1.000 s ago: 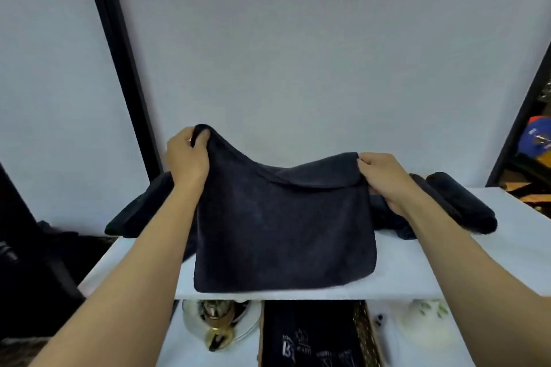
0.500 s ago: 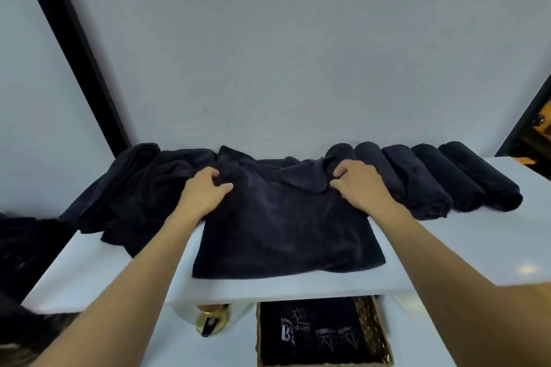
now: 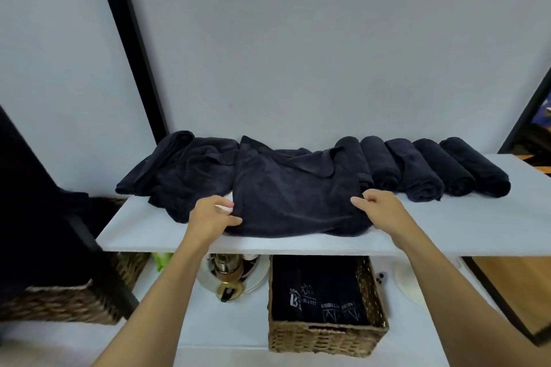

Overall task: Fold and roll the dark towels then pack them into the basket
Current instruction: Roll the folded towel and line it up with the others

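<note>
Seemingly pinching towel (image 3: 295,197), left hand (image 3: 213,217), right hand (image 3: 380,211)

The shelf (image 3: 447,232) is bare along its front edge, with the widest open room at the front right corner; the front left corner is bare too. Along the back edge, against the wall, no gap is left. A loose heap of towels (image 3: 185,176) fills the left, a spread towel (image 3: 298,197) the middle, and a row of rolled towels (image 3: 432,173) lying side by side the right. The left hand (image 3: 208,219) and right hand (image 3: 378,211) grip the spread towel's near corners. Below the front edge, the basket (image 3: 328,334) stands partly under the shelf, its open top reachable from the front.
</note>
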